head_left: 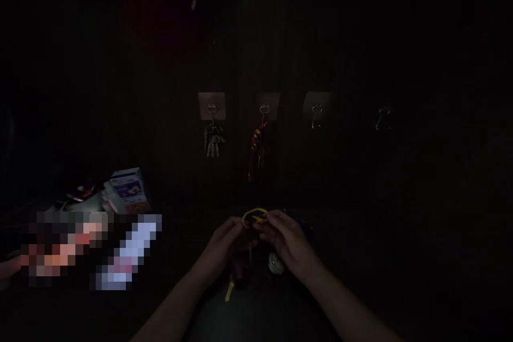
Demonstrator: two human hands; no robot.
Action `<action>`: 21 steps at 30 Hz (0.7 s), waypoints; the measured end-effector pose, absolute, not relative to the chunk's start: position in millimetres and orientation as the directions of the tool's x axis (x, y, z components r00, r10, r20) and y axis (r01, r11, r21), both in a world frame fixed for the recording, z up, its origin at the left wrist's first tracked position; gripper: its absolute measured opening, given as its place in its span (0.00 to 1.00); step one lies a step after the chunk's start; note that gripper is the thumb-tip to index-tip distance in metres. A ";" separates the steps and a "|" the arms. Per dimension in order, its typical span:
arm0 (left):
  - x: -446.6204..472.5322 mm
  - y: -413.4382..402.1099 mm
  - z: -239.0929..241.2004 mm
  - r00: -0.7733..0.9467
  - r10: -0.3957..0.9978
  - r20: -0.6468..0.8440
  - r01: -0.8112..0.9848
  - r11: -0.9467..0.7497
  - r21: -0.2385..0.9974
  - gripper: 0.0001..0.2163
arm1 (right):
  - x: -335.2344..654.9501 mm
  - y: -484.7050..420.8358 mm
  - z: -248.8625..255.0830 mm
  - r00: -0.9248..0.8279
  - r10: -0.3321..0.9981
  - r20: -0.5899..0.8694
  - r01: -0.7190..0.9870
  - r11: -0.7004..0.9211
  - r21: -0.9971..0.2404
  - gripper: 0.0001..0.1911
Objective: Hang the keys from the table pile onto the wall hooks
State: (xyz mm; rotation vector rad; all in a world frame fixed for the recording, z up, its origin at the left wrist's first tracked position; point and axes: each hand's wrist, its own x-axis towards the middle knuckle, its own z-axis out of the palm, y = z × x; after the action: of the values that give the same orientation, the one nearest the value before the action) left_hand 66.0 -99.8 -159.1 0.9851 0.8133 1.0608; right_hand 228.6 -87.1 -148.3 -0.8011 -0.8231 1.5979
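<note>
Being held between the left hand (218, 250) and the right hand (286, 240), a yellow cord loop (255, 217) is seen at the fingertips. Both hands are half shut, but the dark hides just how it is gripped. A small yellow tag (228, 289) and a round silver thing (275, 263) are seen below the hands. If the grip is loosened, these could be dropped, and in such dim light they could be hard to find.

dark surface (380, 283) beneath the grip (254, 232), too dim to show its material. well left of the grip, a printed carton (129, 189), with a pixelated pink object (64, 246) and a pixelated pale one (128, 251) just nearer.
</note>
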 end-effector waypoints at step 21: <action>64.0 -98.3 -162.4 0.362 0.928 -0.094 -0.196 0.174 0.965 0.19 | 230.1 -86.5 -157.6 -0.211 0.976 0.045 -0.225 -0.004 -0.974 0.17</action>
State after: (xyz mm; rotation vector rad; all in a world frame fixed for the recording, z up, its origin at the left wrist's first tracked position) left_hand 64.0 -98.3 -162.4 1.0950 0.8497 0.9501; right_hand 230.1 -86.5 -157.6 -0.9138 -1.2004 1.4483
